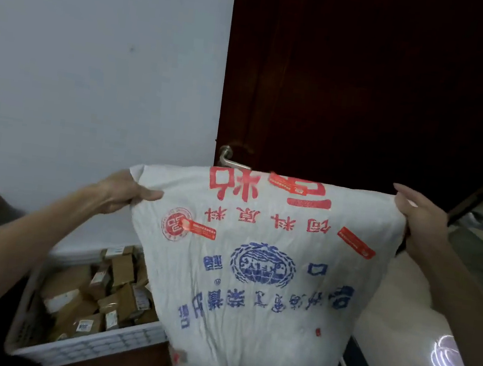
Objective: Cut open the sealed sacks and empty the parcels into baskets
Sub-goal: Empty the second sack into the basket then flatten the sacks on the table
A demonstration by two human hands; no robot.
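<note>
Head view: a crumpled white woven sack (267, 278) hangs limp by a white basket (90, 344) of brown parcels (115, 292). The left hand (127, 191) and right hand (417, 215) each keep a pinching grip on an upper corner. Its red and blue Chinese print is upside down, with red stickers.

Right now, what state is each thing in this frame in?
sack: upside down, limp, ragged mouth hanging downward
left hand: grips one top corner of the sack
right hand: grips the other top corner
basket: upright, filled with parcels
parcels: piled in the basket, unopened
door handle: level
</note>
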